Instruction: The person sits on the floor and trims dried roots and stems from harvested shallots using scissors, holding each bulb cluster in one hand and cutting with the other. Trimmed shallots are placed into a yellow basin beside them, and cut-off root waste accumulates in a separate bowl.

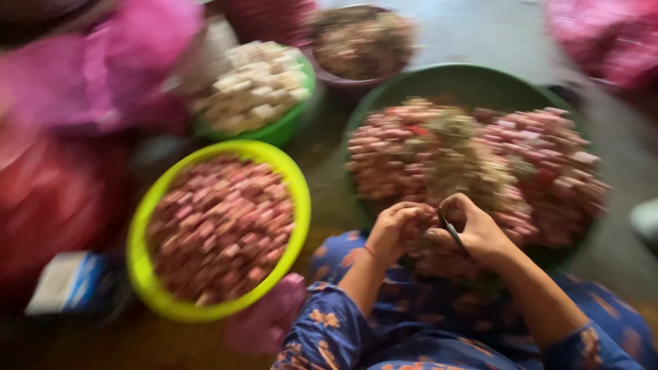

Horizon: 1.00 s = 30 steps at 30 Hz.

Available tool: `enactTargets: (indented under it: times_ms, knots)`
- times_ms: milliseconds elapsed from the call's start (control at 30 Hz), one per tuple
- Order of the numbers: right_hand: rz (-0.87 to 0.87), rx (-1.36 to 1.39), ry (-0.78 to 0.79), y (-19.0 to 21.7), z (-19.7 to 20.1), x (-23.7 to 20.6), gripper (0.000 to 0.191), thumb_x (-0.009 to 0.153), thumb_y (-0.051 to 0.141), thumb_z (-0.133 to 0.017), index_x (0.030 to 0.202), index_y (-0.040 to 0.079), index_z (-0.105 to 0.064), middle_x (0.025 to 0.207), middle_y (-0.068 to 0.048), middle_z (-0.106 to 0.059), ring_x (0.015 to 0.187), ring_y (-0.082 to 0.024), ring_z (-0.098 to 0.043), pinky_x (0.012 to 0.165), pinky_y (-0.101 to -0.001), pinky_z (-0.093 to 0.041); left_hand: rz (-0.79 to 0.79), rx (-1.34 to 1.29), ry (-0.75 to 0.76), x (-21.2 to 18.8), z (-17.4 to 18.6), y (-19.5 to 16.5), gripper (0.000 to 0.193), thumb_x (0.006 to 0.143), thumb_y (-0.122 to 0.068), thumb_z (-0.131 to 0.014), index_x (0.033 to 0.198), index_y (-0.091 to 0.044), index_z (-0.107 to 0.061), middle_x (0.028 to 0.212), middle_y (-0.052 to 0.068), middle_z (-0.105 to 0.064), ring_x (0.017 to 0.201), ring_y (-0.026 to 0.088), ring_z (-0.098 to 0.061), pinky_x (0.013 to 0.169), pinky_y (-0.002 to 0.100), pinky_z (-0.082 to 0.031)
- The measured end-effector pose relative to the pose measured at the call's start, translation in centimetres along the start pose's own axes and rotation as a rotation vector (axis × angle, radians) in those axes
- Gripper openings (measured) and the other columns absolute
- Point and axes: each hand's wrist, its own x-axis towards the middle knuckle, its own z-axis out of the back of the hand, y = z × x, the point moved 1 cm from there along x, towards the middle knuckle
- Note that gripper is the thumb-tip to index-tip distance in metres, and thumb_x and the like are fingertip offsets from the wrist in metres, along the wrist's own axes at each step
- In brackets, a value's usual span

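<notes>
Closely together, a small pinkish bulb and a thin dark blade are held over a heaped green basin.

The bulb [419, 220], blurred, is clamped in the grip of the left hand [396, 229], just beside the right hand [476, 229], whose grip is closed on the blade [451, 231]. Both are seen above the near edge of the dark green basin [452, 79]. A lime-green basin [274, 156] of similar bulbs lies to the left on the floor.
</notes>
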Motion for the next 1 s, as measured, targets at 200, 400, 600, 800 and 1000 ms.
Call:
enactTargets:
  times_ms: [200,400,600,800,1000]
  knots:
    - [0.305,0.076,0.328,7.6,-13.4,6.1,0.051,0.076,0.015,-0.086,0.113,0.004,-0.053,0.095,-0.007,-0.074,0.090,-0.011,-0.066,0.077,-0.0290,-0.056,-0.488,0.403,-0.398,-7.8,6.2,-9.3,0.019,0.105,-0.020,-0.058,0.108,-0.003,-0.067,0.097,0.007,-0.073,0.081,0.011,-0.069,0.072,0.025,-0.056]
    - [0.261,0.025,0.392,11.9,-20.4,7.7,0.052,0.078,0.015,-0.086,0.116,0.004,-0.052,0.096,-0.012,-0.074,0.088,-0.015,-0.068,0.077,-0.0308,-0.057,-0.744,1.822,-1.026,-16.7,8.4,-20.2,0.040,0.086,-0.036,-0.073,0.122,-0.021,-0.069,0.124,0.010,-0.067,0.118,0.034,-0.061,0.099,0.055,-0.046]
    - [0.168,0.079,0.373,7.8,-17.5,7.7,0.055,0.076,0.015,-0.084,0.119,0.003,-0.051,0.099,-0.016,-0.077,0.091,-0.018,-0.071,0.079,-0.0327,-0.057,-0.412,2.085,-1.232,-16.7,9.9,-21.5,0.048,0.075,-0.042,-0.073,0.123,-0.043,-0.070,0.152,-0.003,-0.048,0.143,0.038,-0.038,0.109,0.079,-0.009]
    - [0.069,0.014,0.337,7.3,-15.8,7.5,0.057,0.074,0.016,-0.084,0.120,0.002,-0.052,0.100,-0.015,-0.077,0.092,-0.019,-0.072,0.081,-0.0341,-0.058,-0.212,1.937,-1.299,-15.6,13.2,-25.4,0.055,0.079,-0.048,-0.071,0.133,-0.044,-0.064,0.163,-0.006,-0.035,0.145,0.034,-0.036,0.114,0.081,-0.008]
    - [0.057,0.082,0.290,7.3,-14.2,6.7,0.053,0.076,0.015,-0.083,0.117,0.003,-0.052,0.098,-0.014,-0.076,0.090,-0.018,-0.070,0.079,-0.0336,-0.057,-0.392,1.919,-1.308,-15.7,12.7,-25.3,0.083,0.074,-0.060,-0.073,0.149,-0.033,-0.051,0.162,0.015,-0.027,0.143,0.052,-0.019,0.104,0.079,-0.013]
